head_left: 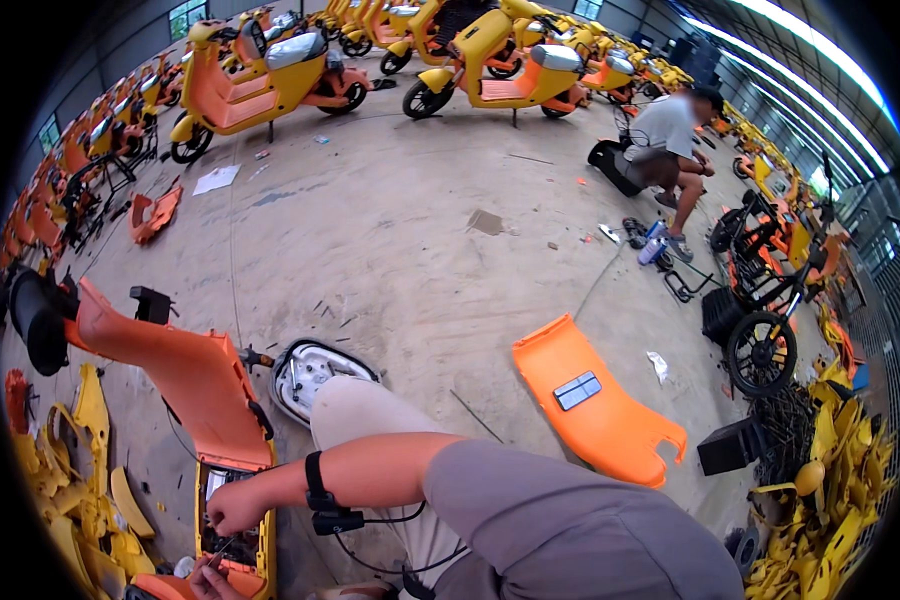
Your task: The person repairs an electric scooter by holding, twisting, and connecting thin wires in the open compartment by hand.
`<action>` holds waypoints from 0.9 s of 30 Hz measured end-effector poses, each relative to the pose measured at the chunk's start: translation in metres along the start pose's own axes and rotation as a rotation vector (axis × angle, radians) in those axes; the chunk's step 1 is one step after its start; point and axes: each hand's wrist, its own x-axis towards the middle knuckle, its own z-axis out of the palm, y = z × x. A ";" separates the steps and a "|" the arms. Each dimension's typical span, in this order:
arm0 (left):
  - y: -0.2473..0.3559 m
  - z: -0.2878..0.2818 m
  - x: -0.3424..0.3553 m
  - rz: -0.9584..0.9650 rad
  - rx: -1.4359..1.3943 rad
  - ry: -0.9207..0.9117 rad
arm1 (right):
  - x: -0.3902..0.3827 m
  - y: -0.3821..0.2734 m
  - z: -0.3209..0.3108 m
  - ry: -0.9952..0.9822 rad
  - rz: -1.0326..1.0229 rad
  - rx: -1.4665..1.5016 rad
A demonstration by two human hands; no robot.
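While the right hand and left hand work at the open scooter compartment, near left, probably on inner parts, I cannot tell their grip; next seems to need steady fingers.

Two hands, one co-worker, perhaps dozens of scooters

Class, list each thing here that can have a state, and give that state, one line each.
Right hand: fingers curled
Left hand: partly out of frame
Near scooter: opened, insides showing
Loose orange panel: lying on floor
Parked scooter at upper left: upright
Black bike: upright, frame exposed
White sheet: flat on floor
Co-worker: seated
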 end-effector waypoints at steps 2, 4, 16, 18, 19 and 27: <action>-0.001 -0.011 0.005 0.006 0.053 0.054 | -0.005 -0.024 -0.001 -0.046 0.023 0.103; -0.004 -0.016 0.006 0.042 0.032 0.092 | -0.014 -0.045 -0.001 -0.089 0.015 0.275; -0.007 -0.006 0.010 0.041 -0.103 -0.011 | 0.006 -0.013 0.017 0.428 -0.647 -0.447; -0.012 -0.010 0.011 -0.018 -0.145 -0.025 | 0.007 -0.027 0.017 0.618 -0.841 -0.423; -0.022 -0.014 0.013 -0.034 -0.177 -0.014 | 0.003 -0.037 0.013 0.609 -0.948 -0.481; -0.018 -0.002 0.013 -0.160 -0.318 -0.021 | -0.003 -0.022 0.009 0.446 -1.132 -0.862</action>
